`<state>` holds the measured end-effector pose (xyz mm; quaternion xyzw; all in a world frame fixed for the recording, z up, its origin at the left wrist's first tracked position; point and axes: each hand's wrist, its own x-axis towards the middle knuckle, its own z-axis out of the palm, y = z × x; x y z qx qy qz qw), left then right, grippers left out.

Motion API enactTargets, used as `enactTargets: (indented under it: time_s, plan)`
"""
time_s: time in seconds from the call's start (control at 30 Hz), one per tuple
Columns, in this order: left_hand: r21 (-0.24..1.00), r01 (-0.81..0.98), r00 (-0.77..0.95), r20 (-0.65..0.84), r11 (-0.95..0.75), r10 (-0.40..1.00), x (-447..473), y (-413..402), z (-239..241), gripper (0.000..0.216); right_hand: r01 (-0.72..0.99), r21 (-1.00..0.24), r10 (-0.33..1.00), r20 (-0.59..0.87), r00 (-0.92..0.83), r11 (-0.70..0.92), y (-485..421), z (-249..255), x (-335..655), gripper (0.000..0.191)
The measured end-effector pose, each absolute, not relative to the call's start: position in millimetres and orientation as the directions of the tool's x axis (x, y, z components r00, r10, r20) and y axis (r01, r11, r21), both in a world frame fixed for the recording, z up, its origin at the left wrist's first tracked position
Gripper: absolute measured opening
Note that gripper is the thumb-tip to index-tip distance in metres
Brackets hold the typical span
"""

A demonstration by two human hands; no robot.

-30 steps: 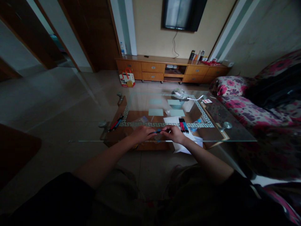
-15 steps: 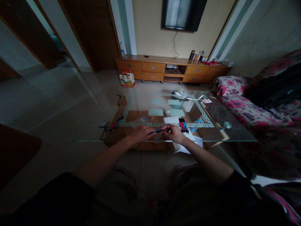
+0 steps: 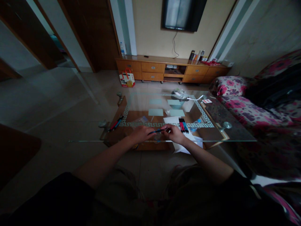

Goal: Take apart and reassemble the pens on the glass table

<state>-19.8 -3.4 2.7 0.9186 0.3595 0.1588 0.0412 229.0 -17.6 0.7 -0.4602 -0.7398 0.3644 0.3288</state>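
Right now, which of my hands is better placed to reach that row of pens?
Your right hand, probably: it is nearer the row of pens than your left hand. Both hold the blue-and-black pen, so the right would have to let go first.

The pen [image 3: 158, 131] is blue and black, the sofa [image 3: 231, 85] pink-flowered, the cabinet [image 3: 152, 71] orange-brown.

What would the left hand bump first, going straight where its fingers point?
Probably the bare right hand, at the other end of the slim blue and black pen, though depth is unclear.
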Motion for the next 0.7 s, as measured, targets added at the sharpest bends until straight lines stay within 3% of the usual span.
enactTargets:
  time_s: [0.33, 0.5, 0.6, 0.7]
  plan:
    - [0.183, 0.696, 0.659, 0.222, -0.695, 0.719, -19, -8, 11, 0.036, 0.286, -0.910, 0.922, 0.202, -0.331, 0.302, -10, 1, 232, 0.031]
    - [0.190, 0.732, 0.612, 0.237, -0.654, 0.754, -19, -9, 13, 0.040, 0.226, -0.937, 0.963, 0.252, -0.097, 0.267, 1, 6, 258, 0.038]
    - [0.204, 0.740, 0.598, 0.238, -0.641, 0.765, -19, -9, 12, 0.041, 0.298, -0.927, 0.970, 0.244, 0.011, 0.230, 4, 10, 277, 0.035]
    - [0.213, 0.732, 0.601, 0.246, -0.647, 0.761, -20, -8, 11, 0.040, 0.470, -0.852, 0.963, 0.268, 0.013, 0.231, 4, 14, 292, 0.034]
